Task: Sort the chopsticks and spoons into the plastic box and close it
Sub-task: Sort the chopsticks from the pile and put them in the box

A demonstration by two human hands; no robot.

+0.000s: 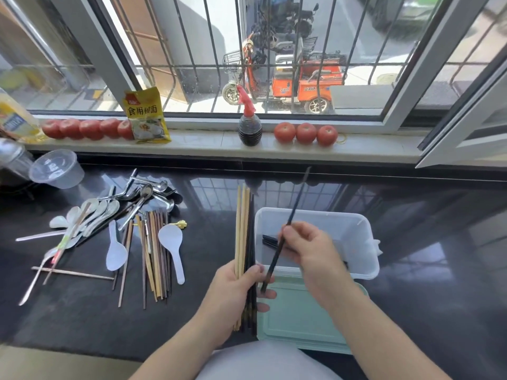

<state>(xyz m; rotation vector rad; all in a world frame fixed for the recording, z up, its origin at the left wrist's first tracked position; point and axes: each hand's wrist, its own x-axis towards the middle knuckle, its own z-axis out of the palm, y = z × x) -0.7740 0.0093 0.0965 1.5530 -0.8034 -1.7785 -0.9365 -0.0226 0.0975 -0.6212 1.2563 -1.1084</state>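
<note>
The translucent white plastic box [354,237] is sitting open on the glossy black countertop [411,256], with a few dark chopsticks lying inside it and its near edge resting over a pale green lid [299,319]. The right hand [307,242] is pinching one dark chopstick [288,226] tilted over the box. The left hand [238,289] is gripping a bundle of chopsticks [244,229], pale and dark, just left of the box. Farther left, a loose pile of chopsticks and spoons [123,229] is lying scattered. Beyond, tomatoes [306,133], a yellow packet [146,116] and a dark spray bottle [249,124] are standing on the windowsill [205,144] before a barred window [247,50].
</note>
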